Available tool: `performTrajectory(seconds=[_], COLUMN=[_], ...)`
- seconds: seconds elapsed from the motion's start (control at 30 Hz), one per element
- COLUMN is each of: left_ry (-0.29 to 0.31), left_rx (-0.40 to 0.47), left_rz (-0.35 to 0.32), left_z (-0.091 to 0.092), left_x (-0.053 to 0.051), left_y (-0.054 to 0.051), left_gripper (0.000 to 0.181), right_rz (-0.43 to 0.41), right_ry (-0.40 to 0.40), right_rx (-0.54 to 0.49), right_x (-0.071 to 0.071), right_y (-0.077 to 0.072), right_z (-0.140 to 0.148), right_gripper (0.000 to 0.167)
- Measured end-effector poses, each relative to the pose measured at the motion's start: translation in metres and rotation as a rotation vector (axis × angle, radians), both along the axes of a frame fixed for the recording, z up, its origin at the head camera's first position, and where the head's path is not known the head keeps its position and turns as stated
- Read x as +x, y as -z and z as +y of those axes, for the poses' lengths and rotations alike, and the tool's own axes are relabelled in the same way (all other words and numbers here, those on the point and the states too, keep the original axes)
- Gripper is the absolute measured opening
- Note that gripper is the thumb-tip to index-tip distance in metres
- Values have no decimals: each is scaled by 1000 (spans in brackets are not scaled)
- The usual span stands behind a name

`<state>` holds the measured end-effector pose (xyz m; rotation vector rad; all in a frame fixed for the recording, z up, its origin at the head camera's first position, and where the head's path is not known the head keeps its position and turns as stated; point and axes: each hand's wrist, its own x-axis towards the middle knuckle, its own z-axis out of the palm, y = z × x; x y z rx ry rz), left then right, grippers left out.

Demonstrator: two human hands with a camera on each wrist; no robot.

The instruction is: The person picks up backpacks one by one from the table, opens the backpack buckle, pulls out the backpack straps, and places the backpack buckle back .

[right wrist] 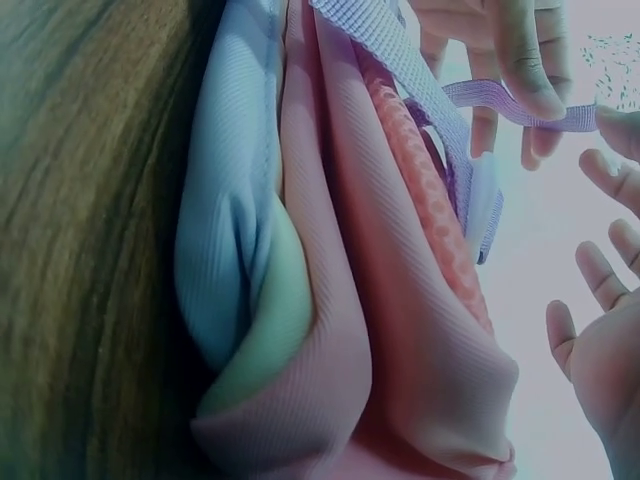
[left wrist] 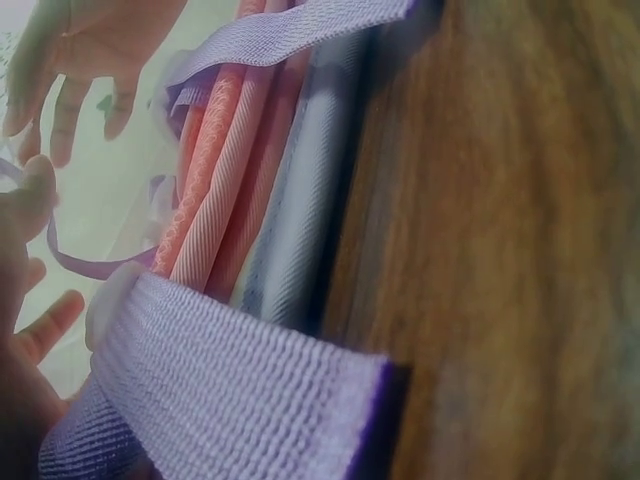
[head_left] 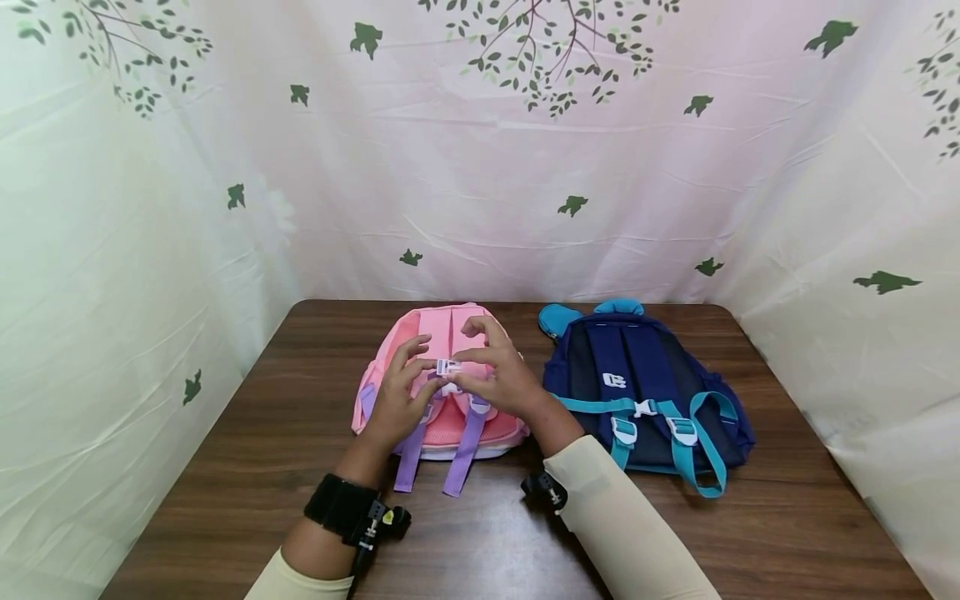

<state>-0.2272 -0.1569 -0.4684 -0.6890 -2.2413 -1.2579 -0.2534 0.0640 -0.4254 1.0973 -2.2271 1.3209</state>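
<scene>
A pink backpack (head_left: 465, 429) lies with its straps facing up, two purple strap ends (head_left: 467, 454) hanging over its near edge. Above it, a small white side-release buckle (head_left: 448, 367) is held between both hands. My left hand (head_left: 397, 402) pinches the buckle's left side between thumb and finger. From the right, my right hand (head_left: 504, 375) pinches the other side, its upper fingers bent and raised. Whether the buckle halves are joined is too small to tell. A thin purple strap (right wrist: 520, 105) runs past the left thumb in the right wrist view.
To the right lies a navy backpack (head_left: 577, 358) with turquoise straps (head_left: 682, 458), its white buckle (head_left: 645, 408) fastened across them. A round turquoise pouch (head_left: 558, 318) sits at its upper left. Both bags rest on a dark wooden table (head_left: 247, 475), with patterned curtains (head_left: 480, 167) around it.
</scene>
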Motion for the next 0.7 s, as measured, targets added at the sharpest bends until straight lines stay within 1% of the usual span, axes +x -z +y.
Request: performTrajectory(seconds=[0.13,0.23,0.37,0.53,0.6,0.7], left_ry=[21,30,19,-15,-26,-26], left_rx=[0,2,9,-9,-22,-34], left_rz=[12,-1,-22,-44,-35,0], left_z=[1,2,2,2,2,2], left_x=[-1,-1,-2,-2,-2,-2], left_y=[1,0,0,0,-1,-1], left_gripper=[16,15,15,16,16,17], right_rz=[-4,0,2,-8,-19,-33], right_ry=[16,25,41,53,49,43], right_rx=[-1,0,6,15,9,-4], right_x=[1,1,1,0,0,1], right_y=[1,0,-1,-2,-1,-1], right_z=[-1,-2,-2,-1,-2,-2], right_gripper=[20,20,20,21,21,20])
